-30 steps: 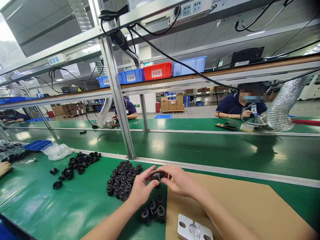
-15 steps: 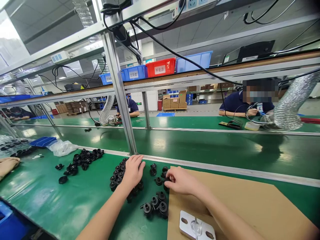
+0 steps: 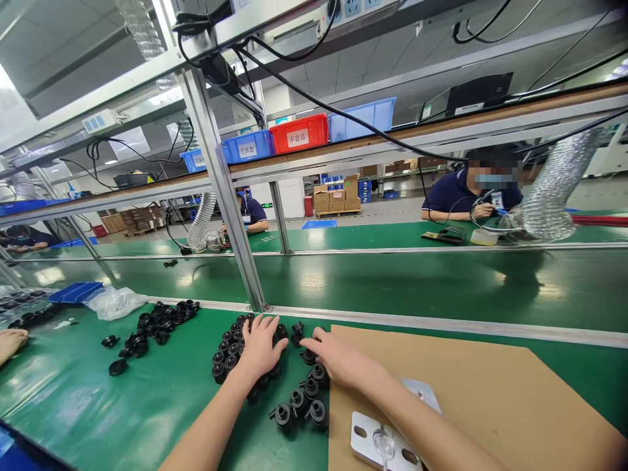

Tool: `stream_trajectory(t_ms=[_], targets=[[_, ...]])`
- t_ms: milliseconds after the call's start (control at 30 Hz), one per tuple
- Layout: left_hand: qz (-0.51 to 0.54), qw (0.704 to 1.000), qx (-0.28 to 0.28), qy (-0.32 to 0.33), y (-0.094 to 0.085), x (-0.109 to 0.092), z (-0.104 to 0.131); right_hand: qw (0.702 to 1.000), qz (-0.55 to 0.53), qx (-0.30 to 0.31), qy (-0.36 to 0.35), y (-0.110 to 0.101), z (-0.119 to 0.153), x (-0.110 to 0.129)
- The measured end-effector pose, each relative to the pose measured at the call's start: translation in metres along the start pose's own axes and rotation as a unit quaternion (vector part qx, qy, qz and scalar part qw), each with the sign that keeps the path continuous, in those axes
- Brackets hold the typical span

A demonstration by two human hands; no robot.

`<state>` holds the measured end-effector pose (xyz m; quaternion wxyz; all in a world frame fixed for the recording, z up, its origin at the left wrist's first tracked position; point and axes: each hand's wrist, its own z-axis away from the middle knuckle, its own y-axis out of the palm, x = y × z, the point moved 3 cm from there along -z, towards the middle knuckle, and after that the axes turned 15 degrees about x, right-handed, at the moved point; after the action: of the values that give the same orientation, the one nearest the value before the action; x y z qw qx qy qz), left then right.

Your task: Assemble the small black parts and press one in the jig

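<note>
The cluster of upright black parts (image 3: 234,350) sits on the green mat (image 3: 122,405) just inside the aluminium rail, and my left hand (image 3: 260,350) lies flat across its right half, fingers spread and palm down on the tops. I cannot tell whether any piece is pinched under the palm, since the hand hides what is beneath it. At 3 o'clock from that hand, close beside it, my right hand (image 3: 338,360) rests with the fingers extended toward 10 o'clock, fingertips touching the loose black parts (image 3: 309,356) scattered between the two hands. It grips nothing that I can see. At 6 o'clock from both hands a small group of black parts (image 3: 299,409) stands against the left edge of the cardboard sheet (image 3: 490,392). My right forearm runs over that sheet, and under it at 5 o'clock lies a white metal plate (image 3: 380,441) with a clear piece on top.

Farther out at 9 o'clock is a looser heap of black rings (image 3: 157,320), then a clear plastic bag (image 3: 112,302) and a blue tray (image 3: 73,291). At the far left edge a co-worker's hand (image 3: 10,341) rests on the mat. Across the conveyor at 1 o'clock a person in a dark blue shirt (image 3: 451,196) sits by a silver flexible duct (image 3: 552,196).
</note>
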<state>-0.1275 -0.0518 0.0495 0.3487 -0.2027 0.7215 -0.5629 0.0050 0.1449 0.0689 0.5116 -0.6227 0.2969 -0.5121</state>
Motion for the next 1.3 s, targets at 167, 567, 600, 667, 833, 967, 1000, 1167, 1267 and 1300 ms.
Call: stream_trajectory(t_ms=[167, 567, 600, 667, 833, 967, 1000, 1167, 1267, 1300], targets=[[0.013, 0.999, 0.029, 0.003, 0.004, 0.005, -0.004, 0.995, 0.092, 0.037, 0.018, 0.015, -0.007, 0.008], [0.092, 0.996, 0.001, -0.006, 0.000, 0.004, -0.007, 0.999, -0.031, 0.024, 0.031, 0.007, 0.000, 0.010], [0.099, 0.995, -0.006, -0.003, 0.000, 0.004, -0.006, 0.998, -0.054, 0.014, 0.030, 0.006, 0.000, 0.009], [0.118, 0.993, -0.024, 0.009, -0.004, 0.002, -0.005, 0.993, -0.110, -0.016, 0.028, 0.002, -0.001, 0.004], [0.194, 0.976, -0.060, 0.079, -0.020, -0.019, 0.004, 0.946, -0.310, -0.093, 0.023, -0.012, -0.009, -0.009], [0.286, 0.945, -0.067, 0.147, -0.026, -0.047, 0.018, 0.795, -0.596, -0.111, -0.020, -0.019, -0.010, -0.016], [0.311, 0.934, -0.071, 0.160, -0.025, -0.053, 0.021, 0.760, -0.639, -0.110, -0.028, -0.020, -0.009, -0.017], [0.420, 0.892, -0.096, 0.134, -0.016, -0.063, 0.028, 0.732, -0.671, -0.112, -0.044, -0.024, -0.001, -0.016], [0.472, 0.868, -0.095, 0.119, -0.012, -0.064, 0.027, 0.758, -0.638, -0.123, -0.063, -0.030, 0.003, -0.010], [0.482, 0.862, -0.094, 0.125, -0.012, -0.065, 0.027, 0.773, -0.618, -0.128, -0.072, -0.032, 0.004, -0.007]])
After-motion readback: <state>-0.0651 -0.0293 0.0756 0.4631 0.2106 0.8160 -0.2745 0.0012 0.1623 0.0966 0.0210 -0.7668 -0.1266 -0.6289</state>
